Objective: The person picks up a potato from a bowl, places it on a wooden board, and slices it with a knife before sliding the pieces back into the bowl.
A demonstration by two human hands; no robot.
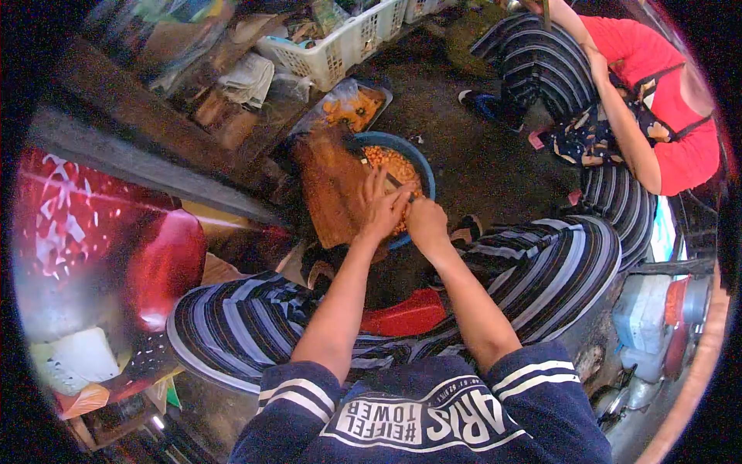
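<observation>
Right hand closed on what looks like a knife, left hand open beside it; probably stiff, light, sharp, best gripped by the handle.

Dark, stained floor; white plastic crate beyond; wooden beam.

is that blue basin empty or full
Not empty: small orange pieces show inside the blue basin; how full, I cannot tell, its depth is hidden.

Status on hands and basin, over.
Left hand spread at the board's edge. Right hand curled over the basin, grip hidden. Basin holds orange pieces; board overlaps its left side.
</observation>
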